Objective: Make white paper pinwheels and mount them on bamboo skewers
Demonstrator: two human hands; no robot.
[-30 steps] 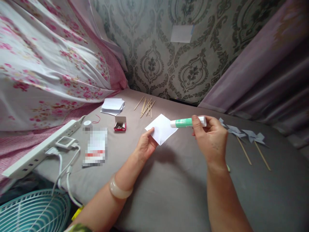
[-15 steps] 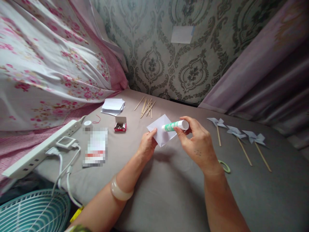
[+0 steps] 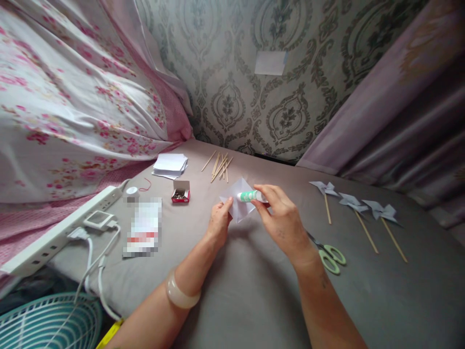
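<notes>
- A grey wall (image 3: 290, 116) with dark, leafy medallions rose behind; a flat white rectangle (image 3: 271, 63) was on it.
- White fabric with pink flowers (image 3: 90, 97) draped the left side, edged by pink cloth (image 3: 174, 112).
- A pleated mauve curtain (image 3: 358, 116) hung at the right, darkest toward the edge.
- Plain grey cloth (image 3: 247, 300) covered the flat surface below.
- Light was soft.

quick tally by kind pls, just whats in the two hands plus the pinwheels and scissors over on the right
White paper, in the left hand: 1
Glue stick, in the right hand: 1
Pinwheels on sticks: 3
Scissors: 1
Total: 6
</notes>
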